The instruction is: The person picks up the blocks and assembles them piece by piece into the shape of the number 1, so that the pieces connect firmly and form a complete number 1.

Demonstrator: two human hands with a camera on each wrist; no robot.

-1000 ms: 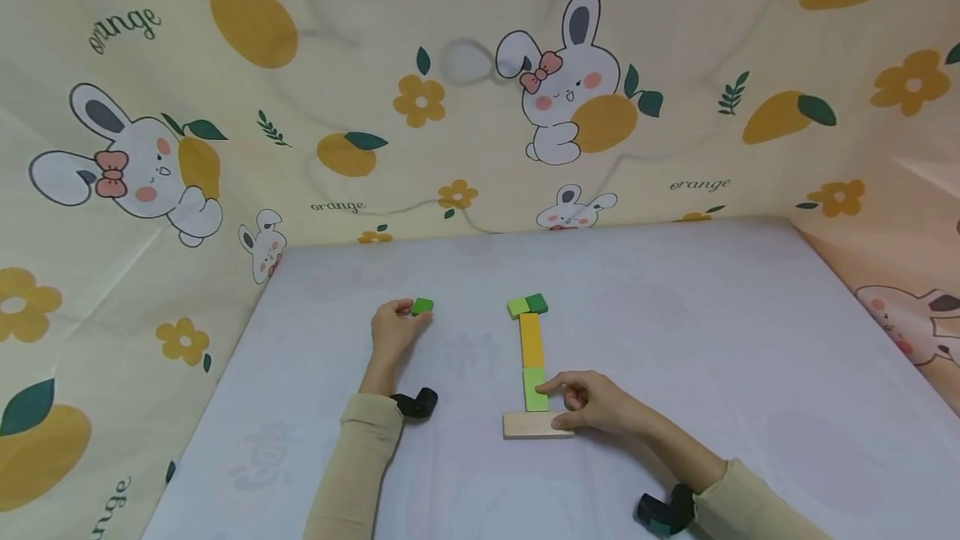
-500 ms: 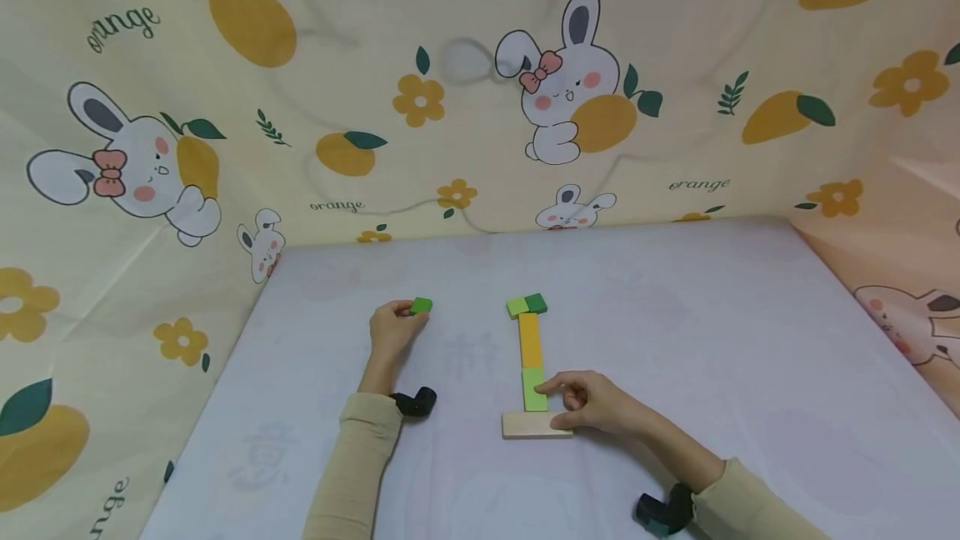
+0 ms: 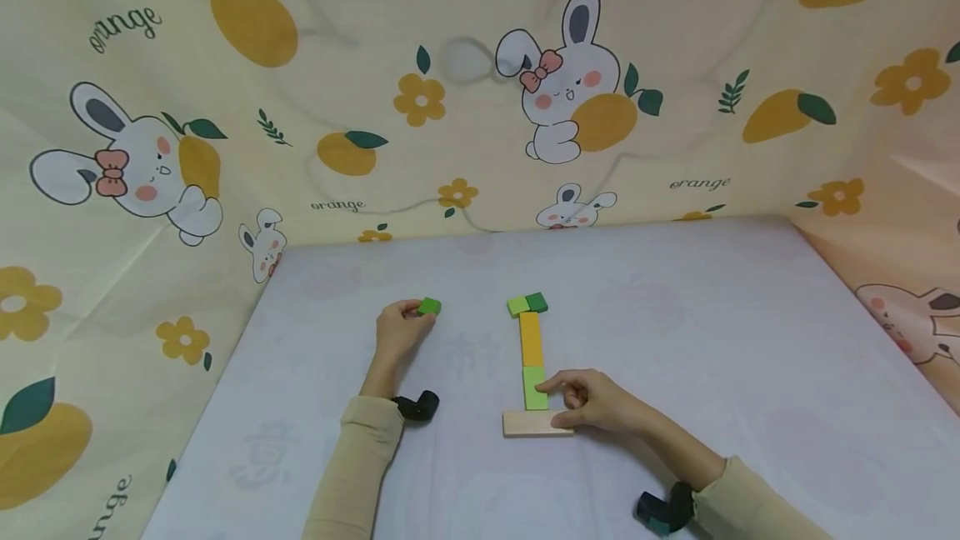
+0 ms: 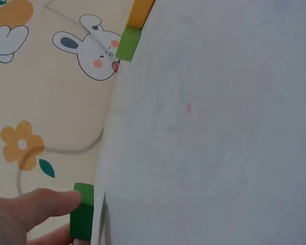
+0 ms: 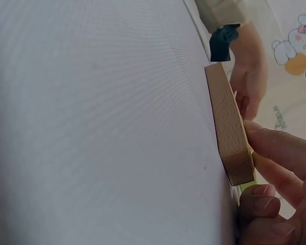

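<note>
In the head view my left hand pinches a small green block between thumb and fingers, left of a row of blocks. The left wrist view shows the same green block at the fingertips. My right hand lies over the row's near end. Its thumb rests on a plain wooden block, and its index finger touches a light green block; the other fingers are curled. A long yellow block continues the row, up to a small light green block and a dark green block.
A white-covered table lies under the blocks. Behind and beside it hangs a printed cloth with rabbits and oranges. Black wrist devices sit on both forearms.
My left hand has shifted slightly to the right with the green block. The right hand and the row of blocks stay where they were.
</note>
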